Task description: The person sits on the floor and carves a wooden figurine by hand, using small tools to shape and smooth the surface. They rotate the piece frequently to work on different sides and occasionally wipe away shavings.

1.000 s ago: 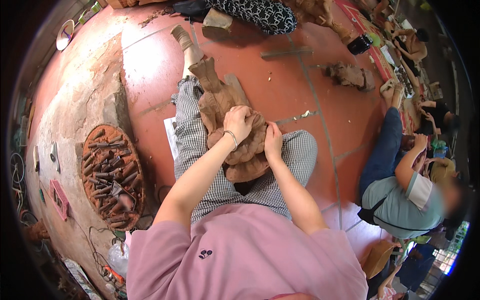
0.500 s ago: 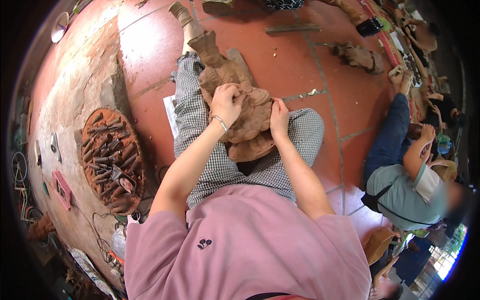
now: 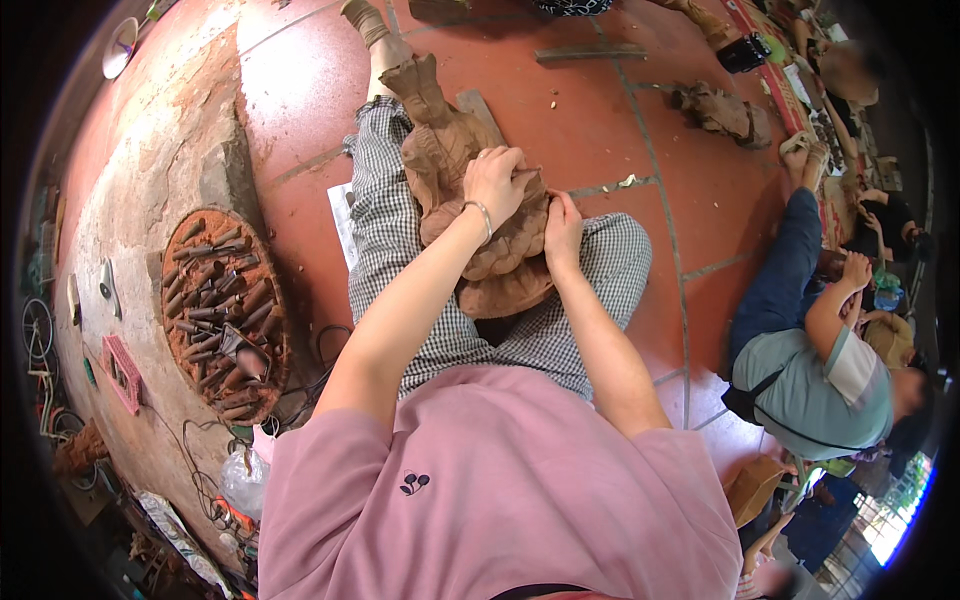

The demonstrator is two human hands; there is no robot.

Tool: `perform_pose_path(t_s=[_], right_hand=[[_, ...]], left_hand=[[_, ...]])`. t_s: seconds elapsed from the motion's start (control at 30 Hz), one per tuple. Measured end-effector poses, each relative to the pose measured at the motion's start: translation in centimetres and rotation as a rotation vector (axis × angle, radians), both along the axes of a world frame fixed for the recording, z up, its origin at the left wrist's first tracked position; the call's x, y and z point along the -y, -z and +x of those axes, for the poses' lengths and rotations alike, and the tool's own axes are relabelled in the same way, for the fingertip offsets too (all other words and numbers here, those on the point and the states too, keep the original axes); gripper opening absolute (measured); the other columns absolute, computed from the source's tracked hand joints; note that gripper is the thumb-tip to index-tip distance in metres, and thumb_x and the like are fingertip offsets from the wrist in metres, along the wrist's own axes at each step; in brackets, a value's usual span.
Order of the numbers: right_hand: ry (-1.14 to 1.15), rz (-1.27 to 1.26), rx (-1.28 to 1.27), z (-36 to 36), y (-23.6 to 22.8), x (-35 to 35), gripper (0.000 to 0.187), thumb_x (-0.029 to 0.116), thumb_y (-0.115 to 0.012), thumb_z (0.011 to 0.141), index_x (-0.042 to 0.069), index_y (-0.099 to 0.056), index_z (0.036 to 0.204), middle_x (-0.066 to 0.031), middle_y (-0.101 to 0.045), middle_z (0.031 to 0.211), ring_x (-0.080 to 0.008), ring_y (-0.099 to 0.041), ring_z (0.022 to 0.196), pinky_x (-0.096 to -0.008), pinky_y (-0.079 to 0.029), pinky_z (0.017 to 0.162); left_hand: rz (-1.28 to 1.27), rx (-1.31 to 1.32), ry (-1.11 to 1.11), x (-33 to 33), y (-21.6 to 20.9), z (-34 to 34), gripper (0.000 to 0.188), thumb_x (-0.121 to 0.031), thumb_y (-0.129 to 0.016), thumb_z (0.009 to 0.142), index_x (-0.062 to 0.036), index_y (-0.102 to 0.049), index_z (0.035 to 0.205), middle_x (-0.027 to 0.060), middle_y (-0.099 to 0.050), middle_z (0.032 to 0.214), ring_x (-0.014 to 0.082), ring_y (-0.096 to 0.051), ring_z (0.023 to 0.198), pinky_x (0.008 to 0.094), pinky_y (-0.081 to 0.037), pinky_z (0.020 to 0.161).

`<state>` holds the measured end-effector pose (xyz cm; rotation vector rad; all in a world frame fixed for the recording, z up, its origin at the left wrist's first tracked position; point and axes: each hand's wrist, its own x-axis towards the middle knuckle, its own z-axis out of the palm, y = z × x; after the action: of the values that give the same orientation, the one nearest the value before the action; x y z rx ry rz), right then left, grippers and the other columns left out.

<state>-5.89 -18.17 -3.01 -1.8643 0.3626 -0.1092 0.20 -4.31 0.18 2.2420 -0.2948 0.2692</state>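
1. We see one brown carving (image 3: pixel 446 143), matte and uncoated-looking, just above the centre of the frame.
2. We find it slanting, its narrower, jagged end toward the upper left and its broader end nearer the middle of the frame.
3. We make out folds and grooves along its upper length, rounded lobes lower down, and a smoother, curved lowest part.
4. We cannot see its partly covered middle right.

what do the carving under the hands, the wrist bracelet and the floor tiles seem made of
Carving: probably wood, unpolished; matte brown, carved ridges.
Bracelet: likely metal, polished; silvery and shiny.
Floor tiles: perhaps fired clay, smooth; reddish, reflecting light near the top left.
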Motion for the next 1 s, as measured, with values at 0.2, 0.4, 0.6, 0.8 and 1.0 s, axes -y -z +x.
perform_pose_path(t_s=[0.2,0.4,0.6,0.8,1.0], right_hand=[[0.007,-0.061,-0.029,-0.3,-0.2,0.1,0.034,0.021,-0.039,0.099,0.0,-0.062,0.113,-0.0205,-0.068,0.104,-0.0338,-0.064,0.099,-0.0385,-0.048,0.086],[0.013,-0.059,0.011,0.0,-0.1,0.0,0.034,0.021,-0.039,0.099,0.0,-0.062,0.112,-0.0209,-0.068,0.103,-0.0354,-0.064,0.097,-0.0406,-0.048,0.085],[0.019,-0.107,-0.024,-0.1,-0.9,-0.3,0.033,0.021,-0.039,0.098,0.0,-0.062,0.11,-0.0231,-0.067,0.1,-0.0381,-0.064,0.095,-0.0424,-0.048,0.081],[0.026,-0.158,-0.044,-0.1,-0.4,-0.1,0.033,0.022,-0.039,0.098,0.0,-0.062,0.109,-0.0236,-0.067,0.097,-0.0395,-0.064,0.093,-0.0439,-0.048,0.079],[0.014,-0.015,0.073,0.0,1.6,0.7,0.031,0.019,-0.041,0.097,0.0,-0.061,0.11,-0.0252,-0.066,0.1,-0.0429,-0.063,0.094,-0.0447,-0.049,0.082]], left_hand=[[-0.054,-0.03,-0.013,0.0,0.2,-1.3,0.026,-0.011,-0.072,0.079,-0.0029,-0.049,0.07,0.01,-0.07,0.095,0.0336,-0.063,0.09,0.0415,-0.05,0.078],[-0.021,-0.216,-0.037,0.9,-0.3,-1.1,0.021,-0.016,-0.07,0.083,-0.0014,-0.055,0.077,0.0143,-0.07,0.092,0.0349,-0.066,0.088,0.0431,-0.051,0.075],[0.097,-0.358,-0.118,2.7,-1.0,1.4,0.024,-0.023,-0.071,0.083,-0.0012,-0.061,0.084,0.017,-0.069,0.085,0.0369,-0.066,0.083,0.0444,-0.051,0.074],[-0.047,-0.227,0.007,2.4,-0.8,-1.5,0.022,-0.023,-0.066,0.086,-0.0023,-0.059,0.082,0.0206,-0.068,0.085,0.0411,-0.065,0.084,0.0478,-0.051,0.08],[0.285,-0.232,0.005,4.0,-1.1,0.3,0.016,-0.018,-0.061,0.085,-0.0029,-0.057,0.089,0.022,-0.069,0.084,0.0414,-0.067,0.08,0.0511,-0.052,0.071]])
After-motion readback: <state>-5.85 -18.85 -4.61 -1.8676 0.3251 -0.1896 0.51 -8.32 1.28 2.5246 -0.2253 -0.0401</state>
